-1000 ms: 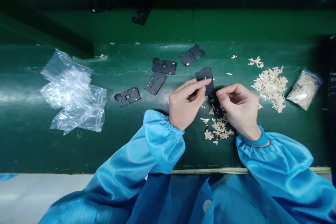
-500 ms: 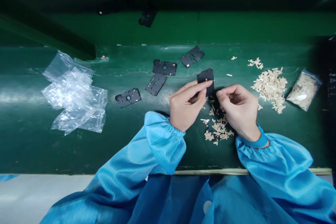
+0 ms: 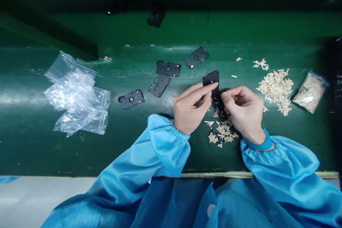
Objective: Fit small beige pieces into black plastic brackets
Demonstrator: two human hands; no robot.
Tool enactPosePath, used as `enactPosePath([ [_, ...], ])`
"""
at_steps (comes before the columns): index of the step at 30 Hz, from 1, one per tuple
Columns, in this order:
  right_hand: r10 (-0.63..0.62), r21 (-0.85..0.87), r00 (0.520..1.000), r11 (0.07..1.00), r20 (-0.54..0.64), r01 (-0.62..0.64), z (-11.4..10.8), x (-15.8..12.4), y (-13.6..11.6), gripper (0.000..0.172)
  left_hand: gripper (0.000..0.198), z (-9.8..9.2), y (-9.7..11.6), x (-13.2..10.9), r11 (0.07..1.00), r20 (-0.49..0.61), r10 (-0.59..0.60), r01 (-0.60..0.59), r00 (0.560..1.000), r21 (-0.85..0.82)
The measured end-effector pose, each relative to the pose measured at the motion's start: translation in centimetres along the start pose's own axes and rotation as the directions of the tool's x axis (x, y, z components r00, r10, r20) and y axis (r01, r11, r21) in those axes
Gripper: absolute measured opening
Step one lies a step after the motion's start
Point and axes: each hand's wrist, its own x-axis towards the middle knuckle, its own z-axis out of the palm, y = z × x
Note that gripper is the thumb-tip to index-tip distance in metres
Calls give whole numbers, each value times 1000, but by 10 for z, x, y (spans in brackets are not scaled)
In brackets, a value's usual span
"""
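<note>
Black plate [image 3: 211, 78] (flat, oblong) occupies the left grip [image 3: 190, 109].

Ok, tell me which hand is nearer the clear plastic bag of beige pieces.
Right. The right hand sits left of the bag, apart from it; the left hand is farther left.

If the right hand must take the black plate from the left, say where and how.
Likely best: pinch the black plate at its far right corner, coming from the right. It looks thin and flat, and a finger of the left hand crosses its middle, leaving the far end bare.
</note>
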Motion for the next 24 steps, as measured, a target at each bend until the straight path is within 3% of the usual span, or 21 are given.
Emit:
enactPosePath([
  [11, 3, -3, 1000, 1000, 16, -3, 0, 0, -1, 17, 28, 0, 0, 0, 999, -2, 41, -41, 999, -2],
  [24, 9, -14, 1000, 1000, 22, -8, 1, 1, -2, 22, 27, 0, 1, -1, 1000, 13, 8, -8, 1000, -10],
])
